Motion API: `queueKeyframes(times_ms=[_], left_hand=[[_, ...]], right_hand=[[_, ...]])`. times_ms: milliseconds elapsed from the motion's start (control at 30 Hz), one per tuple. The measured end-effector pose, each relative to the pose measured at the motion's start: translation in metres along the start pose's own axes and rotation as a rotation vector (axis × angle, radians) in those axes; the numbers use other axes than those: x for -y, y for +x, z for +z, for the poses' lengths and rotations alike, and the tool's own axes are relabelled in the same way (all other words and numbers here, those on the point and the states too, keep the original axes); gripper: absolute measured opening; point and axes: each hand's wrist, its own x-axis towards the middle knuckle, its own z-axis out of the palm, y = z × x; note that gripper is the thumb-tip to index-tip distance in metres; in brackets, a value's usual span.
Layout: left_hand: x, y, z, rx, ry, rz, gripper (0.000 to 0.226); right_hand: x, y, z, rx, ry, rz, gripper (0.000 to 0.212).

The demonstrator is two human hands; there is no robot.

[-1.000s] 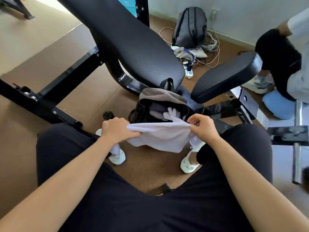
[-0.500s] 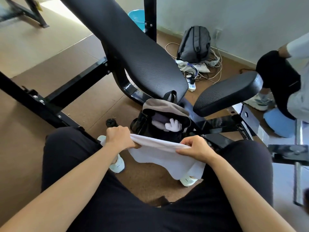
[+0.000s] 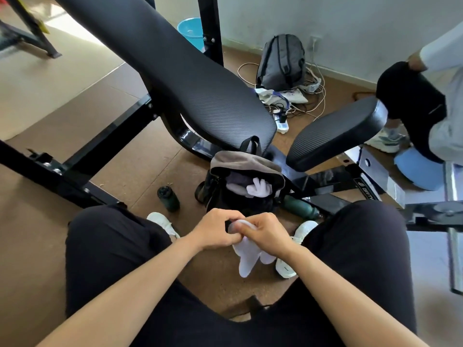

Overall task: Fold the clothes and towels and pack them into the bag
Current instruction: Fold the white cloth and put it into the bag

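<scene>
- The left hand [image 3: 216,232] and right hand [image 3: 270,234] are together between the knees, knuckles touching. Both have their fingers curled tight on the top of a white towel [image 3: 246,257].
- The towel hangs below them in a narrow, limp bunch above the floor. It is just in front of the bag [image 3: 241,160] and apart from it.
- It looks light and soft, with no stiffness of its own. Any part not pinched will probably droop, and the fold will open if either grip slackens.
- The best hold is likely the doubled top edge, pinching all layers at once. One hand could then slide under the hanging end, so it goes in as a flat pad and not a rope.
- It is neither fragile nor slippery, so a firm squeeze should do no harm.
- The bag stands open on the floor by the bench [image 3: 188,78], with its flap thrown back.
- Clothes [image 3: 258,190] already fill much of the bag's mouth, so the towel probably has to be pressed in on top.
- The bag's walls look soft and may sag under that push.
</scene>
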Motion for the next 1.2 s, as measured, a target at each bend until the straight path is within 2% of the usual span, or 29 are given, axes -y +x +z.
queueKeyframes(times_ms=[100, 367, 500, 600, 700, 800, 900, 1067, 1200], left_hand=[[0.008, 0.003, -0.003, -0.139, 0.091, -0.045, 0.010], [0.034, 0.007, -0.007, -0.197, 0.292, -0.265, 0.010], [0.041, 0.006, -0.007, -0.125, 0.349, -0.338, 0.011], [0.042, 0.003, -0.013, -0.153, 0.339, -0.395, 0.021], [0.037, -0.003, -0.027, -0.311, 0.251, -0.464, 0.027], [0.027, -0.009, -0.043, -0.402, 0.212, -0.478, 0.037], [0.014, -0.012, -0.058, -0.507, 0.188, -0.482, 0.030], [-0.017, -0.011, -0.087, -0.641, 0.135, -0.425, 0.024], [-0.048, -0.009, -0.115, -0.766, -0.004, -0.351, 0.021]], right_hand=[[-0.002, 0.002, -0.006, 0.000, 0.054, -0.006, 0.034], [-0.013, 0.009, -0.026, 0.076, 0.390, 0.029, 0.062], [-0.016, 0.009, -0.041, 0.183, 0.633, 0.080, 0.052], [-0.020, 0.008, -0.049, 0.157, 0.702, 0.109, 0.036], [-0.023, 0.002, -0.056, -0.039, 0.568, 0.131, 0.009], [-0.027, 0.001, -0.060, -0.216, 0.340, 0.142, 0.011], [-0.030, 0.002, -0.069, -0.313, 0.214, 0.159, 0.013], [-0.016, 0.002, -0.095, -0.366, 0.083, 0.142, 0.009], [0.001, 0.005, -0.112, -0.384, 0.043, 0.106, 0.004]])
